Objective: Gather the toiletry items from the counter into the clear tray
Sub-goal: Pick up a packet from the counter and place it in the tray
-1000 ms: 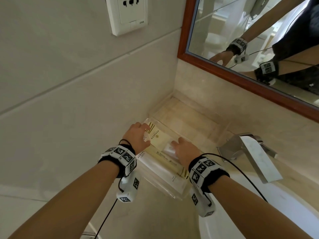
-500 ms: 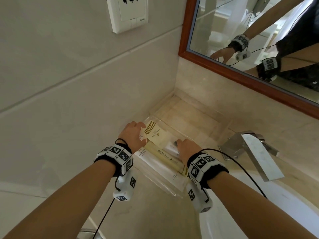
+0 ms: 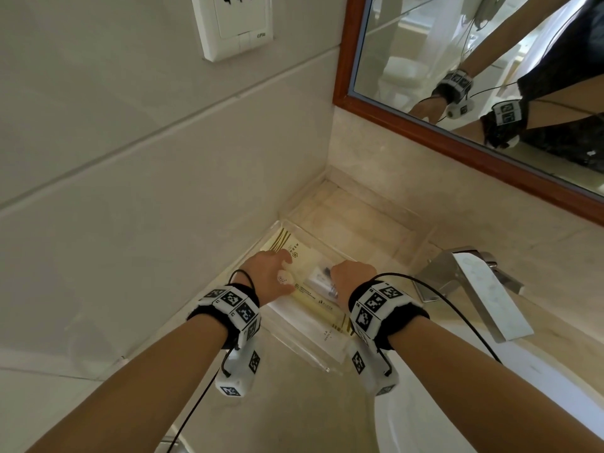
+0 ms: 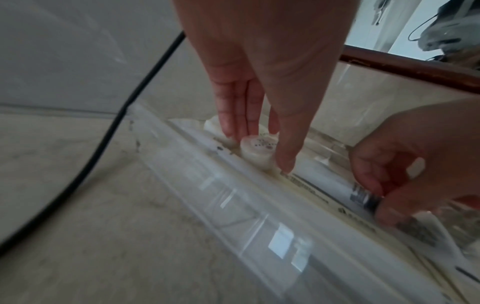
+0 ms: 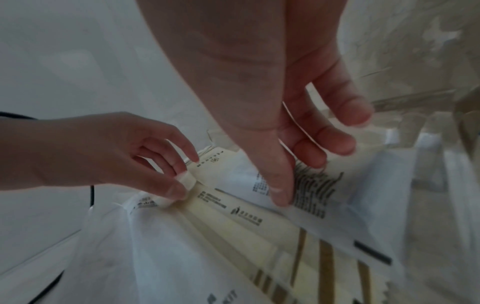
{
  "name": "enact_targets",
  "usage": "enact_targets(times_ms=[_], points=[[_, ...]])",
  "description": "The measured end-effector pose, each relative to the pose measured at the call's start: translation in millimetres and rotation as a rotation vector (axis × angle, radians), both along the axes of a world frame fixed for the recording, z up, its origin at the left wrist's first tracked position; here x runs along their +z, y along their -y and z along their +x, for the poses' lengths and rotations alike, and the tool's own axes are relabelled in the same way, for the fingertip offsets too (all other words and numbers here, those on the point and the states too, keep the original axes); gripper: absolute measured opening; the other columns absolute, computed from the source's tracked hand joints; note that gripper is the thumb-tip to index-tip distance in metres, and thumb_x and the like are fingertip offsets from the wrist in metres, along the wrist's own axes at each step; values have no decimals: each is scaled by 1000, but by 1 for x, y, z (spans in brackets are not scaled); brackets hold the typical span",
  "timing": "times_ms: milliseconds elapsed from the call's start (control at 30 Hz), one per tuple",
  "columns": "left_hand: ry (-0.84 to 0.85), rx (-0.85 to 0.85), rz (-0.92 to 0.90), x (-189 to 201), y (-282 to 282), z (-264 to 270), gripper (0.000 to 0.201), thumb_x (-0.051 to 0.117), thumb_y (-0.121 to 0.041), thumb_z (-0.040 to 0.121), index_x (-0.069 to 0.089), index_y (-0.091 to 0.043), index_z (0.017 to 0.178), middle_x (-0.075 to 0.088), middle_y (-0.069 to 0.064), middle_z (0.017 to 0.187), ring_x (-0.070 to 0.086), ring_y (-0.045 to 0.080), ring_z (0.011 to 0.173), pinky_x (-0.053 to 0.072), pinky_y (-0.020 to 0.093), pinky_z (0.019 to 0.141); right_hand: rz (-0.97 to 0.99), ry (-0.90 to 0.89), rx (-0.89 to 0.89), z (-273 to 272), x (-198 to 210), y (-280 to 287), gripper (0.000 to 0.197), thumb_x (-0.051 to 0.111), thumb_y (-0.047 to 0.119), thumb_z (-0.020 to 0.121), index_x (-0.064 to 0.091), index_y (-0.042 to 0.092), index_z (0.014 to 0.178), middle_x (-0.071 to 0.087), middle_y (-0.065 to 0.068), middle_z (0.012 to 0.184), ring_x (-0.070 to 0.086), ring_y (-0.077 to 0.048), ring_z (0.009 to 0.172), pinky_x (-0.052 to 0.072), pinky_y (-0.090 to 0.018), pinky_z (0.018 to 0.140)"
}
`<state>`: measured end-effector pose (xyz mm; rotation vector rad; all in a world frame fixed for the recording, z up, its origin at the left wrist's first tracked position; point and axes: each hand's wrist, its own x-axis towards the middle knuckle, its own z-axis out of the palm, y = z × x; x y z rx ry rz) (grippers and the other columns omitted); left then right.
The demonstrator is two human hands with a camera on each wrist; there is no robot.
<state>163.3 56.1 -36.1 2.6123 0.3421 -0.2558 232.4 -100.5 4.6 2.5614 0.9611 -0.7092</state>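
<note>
The clear tray [image 3: 327, 361] lies on the counter against the left wall and holds several long cream packets [image 3: 318, 307]. My left hand [image 3: 277, 273] reaches down into the tray, thumb and fingers pinching a small round white pack [image 4: 257, 156] that sits on the packets. A second round white piece [image 4: 213, 125] lies just behind its fingers. My right hand [image 3: 340, 276] is beside it to the right. It pinches a flat white sachet [image 5: 324, 201] with black print between thumb and fingers, and the sachet rests on the packets.
A chrome tap [image 3: 474, 289] stands right of the tray over the white basin [image 3: 457, 413]. A wood-framed mirror [image 3: 457, 142] runs along the back wall. A wall socket [image 3: 235, 24] is high on the tiled left wall. Bare counter [image 3: 294, 416] lies in front of the tray.
Both hands have stayed in the tray and drawn slightly toward me along it. The small round pack now shows at the left thumb.
</note>
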Motion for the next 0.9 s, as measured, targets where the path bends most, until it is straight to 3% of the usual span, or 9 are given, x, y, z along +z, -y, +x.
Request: enact_targets(times_ms=[133,267,500,667,767,900], points=[[-5,-13,29,-3,-1,0,46,73,-36,76,56,-17,114,60,3,115,54,20,108,46,32,94,8,-54,20,0,1,1,38,48,20,99,43,2,132,57,-14,131,58,-28,118,48,-33,93],[28,-24,138,2,-4,1,45,68,-47,78,59,-21,113,59,-1,114,55,17,108,40,30,95,38,-63,25,-1,1,3,42,47,18,99,39,1,136,54,-16,135,55,-28,122,46,-32,96],[73,-43,176,35,10,10,38,61,-46,85,60,-20,112,59,3,118,57,19,107,41,33,97,168,28,-33,-1,23,20,28,48,21,97,58,3,115,65,-13,116,64,-29,104,51,-33,80],[152,-144,160,66,49,20,34,61,-38,86,58,-20,115,60,3,110,58,19,99,47,32,89,187,110,-54,0,54,60,23,50,12,94,59,5,113,64,-13,117,64,-30,104,51,-34,79],[196,-217,157,84,84,25,34,62,-36,86,58,-19,115,60,4,109,58,20,97,49,34,89,225,162,-97,-7,72,98,23,52,13,93,60,7,113,65,-12,114,64,-30,102,52,-34,83],[262,-329,168,102,141,32,34,62,-33,85,59,-18,115,60,5,108,56,20,99,46,33,89,307,268,-215,-24,86,153,21,53,18,91,62,10,108,64,-12,112,63,-33,99,52,-36,79]])
